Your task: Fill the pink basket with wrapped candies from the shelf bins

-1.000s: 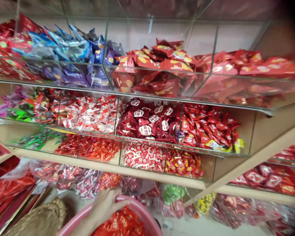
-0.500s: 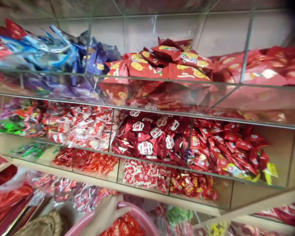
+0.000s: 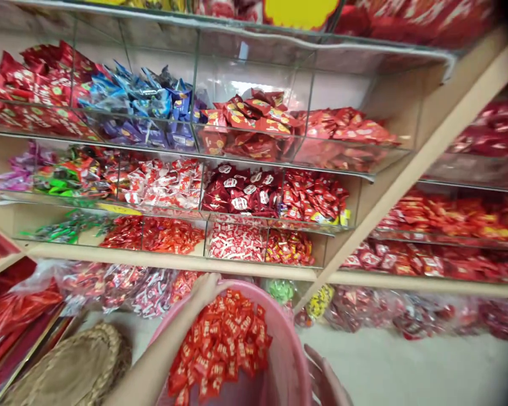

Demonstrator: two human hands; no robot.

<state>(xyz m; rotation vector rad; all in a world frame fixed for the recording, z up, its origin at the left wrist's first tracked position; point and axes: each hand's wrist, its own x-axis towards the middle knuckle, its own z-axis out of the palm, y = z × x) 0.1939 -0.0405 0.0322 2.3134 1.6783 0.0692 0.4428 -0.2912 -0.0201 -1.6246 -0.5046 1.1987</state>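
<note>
A pink plastic tub (image 3: 298, 344) is in front of me at the bottom centre, tilted so its inside shows. Many small red wrapped candies (image 3: 226, 338) are heaped in it, mostly toward the left and far side. My left hand (image 3: 207, 288) reaches across the tub and is closed over its far rim. Beside the tub's right outer wall is my right hand (image 3: 325, 376), its fingers extended and apart; whether they touch the wall I cannot tell. The lower part of that hand runs out of the picture.
Glass-fronted shelves (image 3: 237, 262) hold bagged and loose candies in compartments ahead. A slanting wooden upright (image 3: 376, 197) divides them from more shelves at right. Clear bags of candies (image 3: 359, 307) line the floor below. A round woven basket (image 3: 71, 366) lies at lower left.
My view has drawn back and shifted right and down, so more of the tub and its candies shows. My right hand has come into view; my left hand still holds the rim.
</note>
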